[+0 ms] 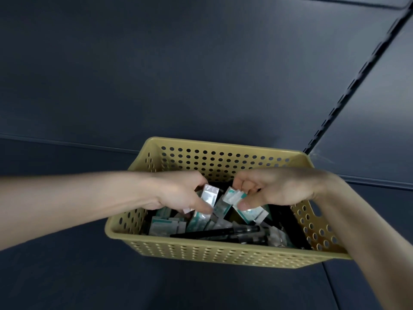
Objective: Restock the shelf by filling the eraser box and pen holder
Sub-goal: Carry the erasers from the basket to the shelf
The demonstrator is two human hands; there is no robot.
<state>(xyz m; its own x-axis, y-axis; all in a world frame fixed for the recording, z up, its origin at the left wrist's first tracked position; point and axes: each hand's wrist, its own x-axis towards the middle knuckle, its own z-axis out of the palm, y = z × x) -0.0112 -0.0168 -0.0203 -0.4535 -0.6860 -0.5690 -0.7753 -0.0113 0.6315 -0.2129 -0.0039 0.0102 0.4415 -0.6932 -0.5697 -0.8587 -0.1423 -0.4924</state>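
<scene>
Both hands dip into a tan perforated plastic basket (223, 247), likely gathering stock for the shelf: the left hand (174, 193) curls round a few clear-wrapped white-and-green erasers (210, 194), the right hand (277, 189) pinches more between thumb and fingers. Further erasers and black pens (219, 233) lie loose inside. The basket sits on a dark blue shelf board (67, 276), with its matching back panel (178, 74) beyond and a slotted upright (348, 90) at far right. Neither eraser box nor pen holder shows.

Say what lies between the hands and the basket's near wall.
Head view: loose wrapped erasers and black pens, between left hand, right hand and basket wall.
</scene>
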